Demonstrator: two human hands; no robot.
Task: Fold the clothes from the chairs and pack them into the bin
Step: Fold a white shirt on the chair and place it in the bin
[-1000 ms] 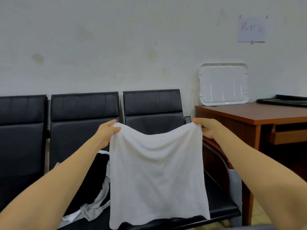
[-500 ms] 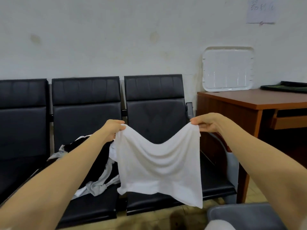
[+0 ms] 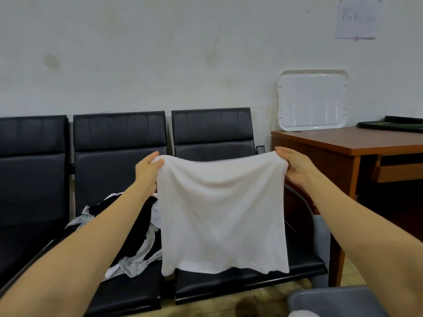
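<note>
L hand (image 3: 148,170), R hand (image 3: 295,166) pinch white cloth (image 3: 222,213) corners; wall note (image 3: 356,18) unreadable

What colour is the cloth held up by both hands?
Plain white, with no pattern; the cloth shows best in the head view.

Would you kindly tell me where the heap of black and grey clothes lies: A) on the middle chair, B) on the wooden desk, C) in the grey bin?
A: the heap of clothes rests on the seat of the middle chair, left of the held-up white cloth.
</note>
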